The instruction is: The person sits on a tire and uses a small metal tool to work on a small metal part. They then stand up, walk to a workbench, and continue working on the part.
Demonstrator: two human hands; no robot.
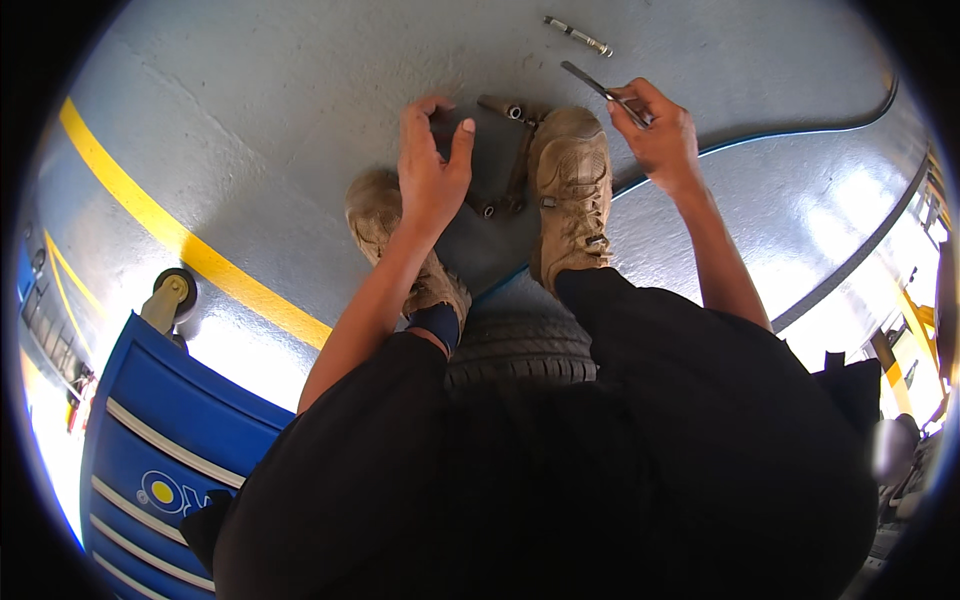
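Indoors, on a gray floor (270, 130), a blue drawer cabinet (190, 395) stands left of a black tire (520, 362); your tan boots (572, 165) flank a brown, angled metal arm (517, 188). Your left hand (434, 180) hovers beside it, fingers released; your right hand (662, 138) grasps a slim flat metal tool (583, 77) near a silver cylindrical part (578, 36).

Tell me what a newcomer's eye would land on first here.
Probably the bright yellow stripe curving across the grey floor at left, with the blue drawer cabinet at lower left. Then the scuffed tan boots near the centre: the empty left hand is by one, and the right hand, right of the other, holds a slim metal tool.
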